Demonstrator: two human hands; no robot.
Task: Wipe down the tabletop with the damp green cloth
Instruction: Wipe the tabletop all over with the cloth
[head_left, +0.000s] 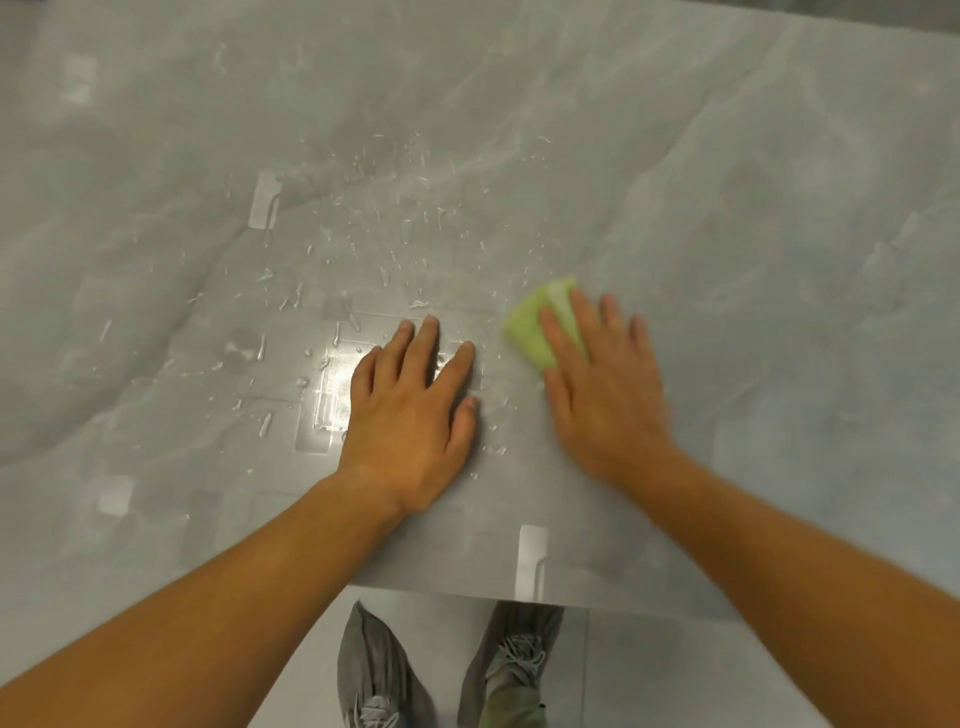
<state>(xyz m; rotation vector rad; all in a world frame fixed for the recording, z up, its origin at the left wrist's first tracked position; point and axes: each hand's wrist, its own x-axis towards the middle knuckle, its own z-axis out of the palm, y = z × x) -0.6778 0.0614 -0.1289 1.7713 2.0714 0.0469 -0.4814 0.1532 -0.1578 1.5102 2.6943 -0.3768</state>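
Note:
A grey marbled tabletop (753, 234) fills most of the view, glossy and reflective. Water droplets and streaks (395, 228) are scattered over its middle, beyond my hands. The folded light-green cloth (535, 327) lies flat on the table under the fingers of my right hand (602, 384), which presses down on it; only the cloth's left and far parts show. My left hand (410, 410) rests flat on the wet surface just left of the cloth, fingers spread, holding nothing.
The table's near edge (467, 595) runs across the bottom centre. Below it are my two grey shoes (384, 675) on a pale floor. Bright ceiling-light reflections (332, 384) show on the table by my left hand.

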